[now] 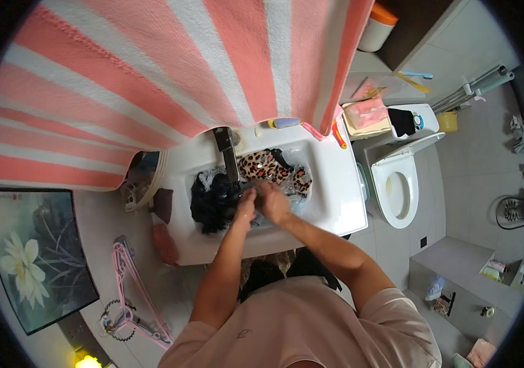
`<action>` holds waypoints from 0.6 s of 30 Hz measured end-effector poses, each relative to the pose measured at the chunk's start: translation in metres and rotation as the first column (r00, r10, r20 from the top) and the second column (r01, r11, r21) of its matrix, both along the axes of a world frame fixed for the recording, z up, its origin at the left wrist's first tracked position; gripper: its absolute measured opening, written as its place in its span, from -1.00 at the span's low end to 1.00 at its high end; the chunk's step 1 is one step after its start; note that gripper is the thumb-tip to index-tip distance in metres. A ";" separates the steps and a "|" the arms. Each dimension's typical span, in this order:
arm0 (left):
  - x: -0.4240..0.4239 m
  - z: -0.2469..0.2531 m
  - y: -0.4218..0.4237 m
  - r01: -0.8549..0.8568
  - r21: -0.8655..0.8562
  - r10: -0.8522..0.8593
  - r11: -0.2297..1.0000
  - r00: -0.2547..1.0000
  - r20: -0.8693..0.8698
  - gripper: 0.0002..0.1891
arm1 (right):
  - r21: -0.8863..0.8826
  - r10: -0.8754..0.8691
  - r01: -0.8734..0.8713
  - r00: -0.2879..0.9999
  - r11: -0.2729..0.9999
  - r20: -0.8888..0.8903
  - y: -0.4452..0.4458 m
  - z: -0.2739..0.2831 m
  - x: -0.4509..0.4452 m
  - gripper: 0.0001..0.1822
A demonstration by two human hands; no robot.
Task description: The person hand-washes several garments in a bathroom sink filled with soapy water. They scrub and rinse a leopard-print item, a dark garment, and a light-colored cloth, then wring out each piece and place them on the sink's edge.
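My left hand (246, 208) and my right hand (273, 201) are close together over the white washbasin (335, 202), just in front of the dark tap (229, 156). The fingers of the right hand are blurred, and I cannot tell whether either hand grips cloth. Black fabric (211, 200) lies wet in the left part of the basin, beside my left hand. Beyond my right hand a leopard-print garment (264, 165) with black trim sits among suds (296, 158). Some cloudy water shows around the clothes.
A pink-and-white striped towel (225, 64) hangs over the basin's far side. A brush with an orange handle (339, 135) rests at the right rim. Dark cloth (163, 204) and red cloth (165, 244) hang at the left edge. A toilet (397, 193) stands to the right, pink hangers (126, 276) at left.
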State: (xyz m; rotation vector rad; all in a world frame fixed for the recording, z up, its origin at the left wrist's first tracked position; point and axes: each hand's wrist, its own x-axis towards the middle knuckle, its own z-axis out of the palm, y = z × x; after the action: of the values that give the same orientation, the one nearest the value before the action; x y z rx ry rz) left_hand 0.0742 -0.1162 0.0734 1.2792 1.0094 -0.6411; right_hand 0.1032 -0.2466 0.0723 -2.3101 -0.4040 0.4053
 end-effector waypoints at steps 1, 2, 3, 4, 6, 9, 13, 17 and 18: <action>0.005 0.031 -0.010 -0.330 -0.151 0.312 0.932 0.941 -0.131 -0.47 | 0.110 0.043 -0.054 0.994 0.992 0.101 0.002 -0.003 -0.018 -0.56; -0.017 -0.008 0.025 -0.514 -0.561 0.501 0.649 0.844 -0.192 -0.42 | 0.277 0.093 -0.101 0.995 0.955 0.040 0.024 0.028 -0.037 -0.57; -0.023 -0.016 0.029 -0.405 -0.600 0.470 0.690 0.881 -0.054 -0.36 | 0.371 0.111 -0.141 0.989 0.918 0.101 0.030 0.048 -0.055 -0.59; -0.035 -0.022 0.040 -0.316 -0.607 0.461 0.729 0.882 0.094 -0.29 | 0.473 0.142 -0.207 0.975 0.857 0.170 0.039 0.071 -0.074 -0.61; -0.037 -0.040 0.041 -0.222 -0.769 0.582 0.600 0.780 0.229 -0.35 | 0.370 0.188 -0.278 0.947 0.887 0.261 0.044 0.107 -0.094 -0.77; -0.065 -0.028 0.003 -0.258 -0.759 0.760 0.598 0.482 0.436 -0.44 | 0.134 0.210 -0.254 0.937 0.958 0.280 0.040 0.083 -0.063 -0.82; -0.017 0.014 -0.008 -0.537 -0.566 0.623 0.625 0.780 -0.052 -0.54 | 0.114 -0.250 0.263 0.961 0.958 -0.115 0.019 0.024 -0.001 -0.75; -0.029 -0.013 0.027 -0.365 -0.548 0.592 0.753 0.739 0.321 -0.66 | 0.374 -0.062 -0.036 0.967 0.927 0.248 0.023 0.072 -0.045 -0.77; -0.031 -0.005 0.022 -0.345 -0.597 0.608 0.725 0.728 0.318 -0.67 | 0.368 -0.006 -0.113 0.952 0.923 0.306 0.023 0.079 -0.052 -0.76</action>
State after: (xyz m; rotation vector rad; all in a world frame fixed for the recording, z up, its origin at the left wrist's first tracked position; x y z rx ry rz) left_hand 0.0432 -0.0944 0.0687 0.5976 0.6382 -0.1059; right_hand 0.0511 -0.2236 0.1512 -1.9787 -0.6386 -0.0109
